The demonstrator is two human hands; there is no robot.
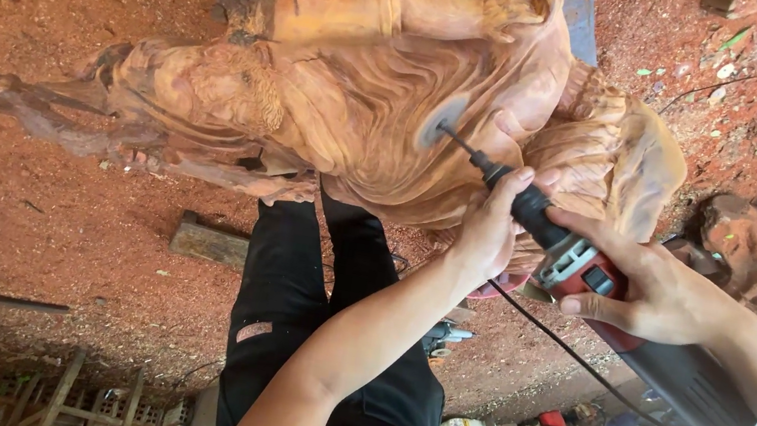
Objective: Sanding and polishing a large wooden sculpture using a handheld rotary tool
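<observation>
— What's in front of me?
— The wood carving [368, 90] on red dirt, biggest thing here.
— And the red-and-black grinder [624, 323]?
— My right hand [659, 293] wraps its body; my left hand [488, 225] grips its neck (disc [440, 124] pressed against the carving).

A red-and-black die grinder [589, 287] — its slim shaft angled up-left — presses a spinning grey disc [440, 124] against the reddish-brown wood carving [359, 78], on the carving's rippled flank.
</observation>
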